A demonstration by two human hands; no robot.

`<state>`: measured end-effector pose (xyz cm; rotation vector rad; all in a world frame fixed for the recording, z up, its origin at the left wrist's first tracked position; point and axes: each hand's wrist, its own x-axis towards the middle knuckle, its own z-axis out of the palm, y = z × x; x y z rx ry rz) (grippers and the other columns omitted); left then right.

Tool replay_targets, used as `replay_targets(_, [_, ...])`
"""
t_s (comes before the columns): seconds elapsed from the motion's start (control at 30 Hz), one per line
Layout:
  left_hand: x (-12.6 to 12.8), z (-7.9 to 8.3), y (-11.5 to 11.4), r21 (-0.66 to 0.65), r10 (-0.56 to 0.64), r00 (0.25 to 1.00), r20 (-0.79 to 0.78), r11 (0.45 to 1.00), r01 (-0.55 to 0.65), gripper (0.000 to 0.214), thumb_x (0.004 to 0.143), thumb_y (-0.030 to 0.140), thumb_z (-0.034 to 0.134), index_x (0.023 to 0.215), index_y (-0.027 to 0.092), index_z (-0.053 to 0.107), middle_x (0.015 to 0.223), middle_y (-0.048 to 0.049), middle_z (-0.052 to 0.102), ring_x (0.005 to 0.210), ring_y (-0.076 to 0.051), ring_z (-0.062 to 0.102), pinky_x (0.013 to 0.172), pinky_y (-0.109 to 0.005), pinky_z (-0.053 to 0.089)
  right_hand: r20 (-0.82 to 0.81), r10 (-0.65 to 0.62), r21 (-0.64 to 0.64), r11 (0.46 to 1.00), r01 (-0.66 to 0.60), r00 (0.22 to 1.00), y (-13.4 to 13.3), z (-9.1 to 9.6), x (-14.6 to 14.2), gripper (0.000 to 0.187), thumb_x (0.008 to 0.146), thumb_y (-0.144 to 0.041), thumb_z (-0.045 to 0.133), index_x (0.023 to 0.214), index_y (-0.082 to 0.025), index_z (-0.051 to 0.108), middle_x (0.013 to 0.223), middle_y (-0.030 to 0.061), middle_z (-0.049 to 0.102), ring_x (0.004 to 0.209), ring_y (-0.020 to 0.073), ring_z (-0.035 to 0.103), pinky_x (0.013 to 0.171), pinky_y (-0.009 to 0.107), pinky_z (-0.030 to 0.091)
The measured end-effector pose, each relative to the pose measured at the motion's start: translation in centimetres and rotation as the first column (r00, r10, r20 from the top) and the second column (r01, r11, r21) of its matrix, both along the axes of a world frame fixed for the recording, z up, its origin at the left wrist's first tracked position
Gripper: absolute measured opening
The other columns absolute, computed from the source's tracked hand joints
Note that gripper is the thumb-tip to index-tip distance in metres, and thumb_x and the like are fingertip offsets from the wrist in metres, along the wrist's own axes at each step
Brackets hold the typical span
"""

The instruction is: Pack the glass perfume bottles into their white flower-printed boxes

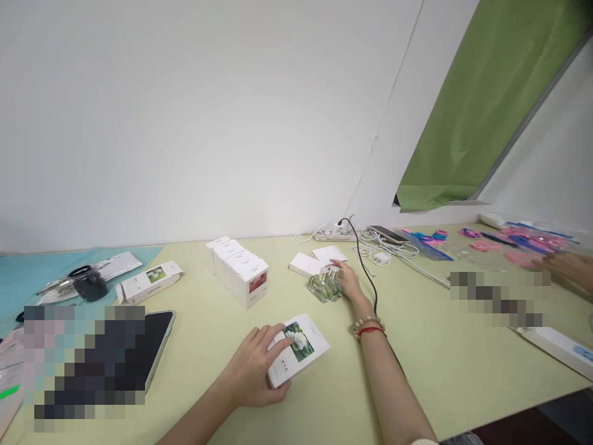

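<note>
My left hand [254, 371] grips a small white box with a white flower picture [301, 346], held flat near the table's front. My right hand [348, 281], with bead and red bracelets on its wrist, reaches forward and its fingers close around one of two small clear glass bottles with pale green liquid [324, 287]. Just behind the bottles lie two flat white boxes [308, 264].
A row of several white boxes [241, 272] stands at centre, an open box [148, 281] to its left. A tablet [152, 346] lies front left. A power strip [333, 235] and black cable [368, 272] run beside my right arm. Another person's hand [567, 266] works among pink and blue parts at right.
</note>
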<state>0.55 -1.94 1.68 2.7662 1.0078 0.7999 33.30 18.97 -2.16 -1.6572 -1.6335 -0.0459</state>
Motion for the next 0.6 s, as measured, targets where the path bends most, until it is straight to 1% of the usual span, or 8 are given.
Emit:
replay_targets(0.1, [-0.8, 0.5, 0.4, 0.125, 0.013, 0.998, 0.057, 0.992, -0.020, 0.057, 0.066, 0.033, 0.052, 0.121, 0.020, 0.042, 0.123, -0.0125, 0.046, 0.100, -0.025, 0.049, 0.082, -0.039, 0.040, 0.006, -0.018, -0.014, 1.000, 0.018, 1.000, -0.1, -0.3, 0.6, 0.044, 0.069, -0.022, 0.053, 0.113, -0.019, 0.057, 0.103, 0.0080, 0.059, 0.093, 0.0207, 0.051, 0.079, 0.032, 0.040])
replay_targets(0.17, [-1.5, 0.9, 0.8, 0.249, -0.025, 0.993, 0.118, 0.968, -0.005, 0.057, 0.062, 0.034, 0.052, 0.116, 0.018, 0.044, 0.116, -0.0141, 0.049, 0.095, -0.026, 0.051, 0.075, -0.038, 0.041, 0.001, -0.044, -0.021, 0.999, 0.044, 0.999, -0.1, -0.6, 0.9, 0.037, 0.070, -0.024, 0.052, 0.105, -0.016, 0.061, 0.100, 0.0106, 0.060, 0.088, 0.0210, 0.053, 0.076, 0.031, 0.041])
replay_targets(0.23, [-2.3, 1.1, 1.2, 0.369, -0.083, 0.978, 0.191, 0.930, 0.007, 0.057, 0.058, 0.034, 0.050, 0.112, 0.016, 0.045, 0.109, -0.0151, 0.051, 0.092, -0.026, 0.052, 0.069, -0.037, 0.042, -0.010, -0.062, -0.030, 0.998, 0.061, 0.998, -0.1, -0.8, 1.2, 0.031, 0.071, -0.026, 0.050, 0.095, -0.013, 0.065, 0.089, 0.0112, 0.061, 0.078, 0.0199, 0.055, 0.070, 0.030, 0.041])
replay_targets(0.33, [-3.0, 1.2, 1.6, 0.446, -0.149, 0.947, 0.284, 0.895, 0.007, 0.058, 0.056, 0.036, 0.046, 0.110, 0.014, 0.045, 0.104, -0.0156, 0.050, 0.091, -0.026, 0.052, 0.066, -0.036, 0.042, -0.024, -0.078, -0.023, 0.997, 0.077, 0.997, 0.1, -0.9, 1.4, 0.032, 0.072, -0.029, 0.048, 0.092, -0.012, 0.065, 0.083, 0.0111, 0.062, 0.070, 0.0192, 0.055, 0.065, 0.030, 0.041])
replay_targets(0.4, [-3.1, 1.2, 1.7, 0.411, -0.143, 0.951, 0.276, 0.911, 0.018, 0.059, 0.056, 0.038, 0.046, 0.109, 0.014, 0.045, 0.105, -0.0155, 0.049, 0.093, -0.026, 0.051, 0.067, -0.036, 0.042, -0.028, -0.077, -0.012, 0.997, 0.077, 0.997, 0.3, -0.9, 1.5, 0.034, 0.071, -0.031, 0.048, 0.093, -0.012, 0.065, 0.092, 0.0128, 0.060, 0.072, 0.0190, 0.056, 0.065, 0.030, 0.042])
replay_targets(0.47, [-2.9, 1.2, 1.7, 0.314, -0.093, 0.979, 0.179, 0.949, 0.033, 0.056, 0.057, 0.040, 0.048, 0.108, 0.016, 0.046, 0.108, -0.0149, 0.049, 0.092, -0.026, 0.051, 0.071, -0.036, 0.042, -0.026, -0.070, -0.010, 0.998, 0.070, 0.997, 0.5, -0.8, 1.4, 0.035, 0.069, -0.033, 0.049, 0.093, -0.012, 0.065, 0.099, 0.0138, 0.058, 0.073, 0.0189, 0.056, 0.064, 0.030, 0.042])
replay_targets(0.53, [-2.7, 1.2, 1.6, 0.167, -0.022, 0.999, 0.048, 0.986, 0.014, 0.056, 0.060, 0.042, 0.051, 0.109, 0.017, 0.046, 0.112, -0.0134, 0.048, 0.090, -0.024, 0.051, 0.075, -0.036, 0.041, -0.022, -0.068, -0.013, 0.998, 0.068, 0.997, 0.6, -0.8, 1.4, 0.035, 0.067, -0.035, 0.051, 0.090, -0.013, 0.066, 0.095, 0.0135, 0.060, 0.074, 0.0200, 0.056, 0.063, 0.030, 0.041])
replay_targets(0.6, [-2.6, 1.1, 1.6, 0.022, 0.043, 0.998, -0.045, 0.999, -0.042, 0.060, 0.061, 0.044, 0.053, 0.115, 0.020, 0.044, 0.115, -0.0115, 0.047, 0.089, -0.023, 0.051, 0.078, -0.035, 0.041, -0.021, -0.080, -0.012, 0.997, 0.079, 0.997, 0.5, -0.8, 1.3, 0.032, 0.065, -0.036, 0.053, 0.082, -0.013, 0.067, 0.086, 0.0126, 0.062, 0.072, 0.0213, 0.055, 0.061, 0.031, 0.040])
